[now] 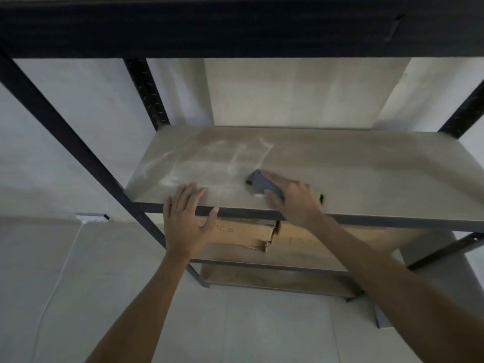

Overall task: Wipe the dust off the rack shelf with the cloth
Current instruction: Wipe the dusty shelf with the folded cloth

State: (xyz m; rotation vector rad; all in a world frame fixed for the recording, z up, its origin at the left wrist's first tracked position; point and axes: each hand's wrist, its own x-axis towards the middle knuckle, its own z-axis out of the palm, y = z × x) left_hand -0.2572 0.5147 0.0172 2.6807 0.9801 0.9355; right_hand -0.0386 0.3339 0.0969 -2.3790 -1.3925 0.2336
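Note:
The rack shelf is a pale wooden board in a black metal frame. White dust streaks cover its left half; the right half looks cleaner. A small grey cloth lies on the shelf near the front middle. My right hand holds it against the board, fingers over its top and thumb at its near edge. My left hand rests flat on the shelf's front edge at the left, fingers straight on the board and thumb over the metal rail.
A torn cardboard box sits on the shelf below. A dark upper shelf overhangs at the top. Black uprights stand at the left and right. A white power strip with a cable lies by the wall at left.

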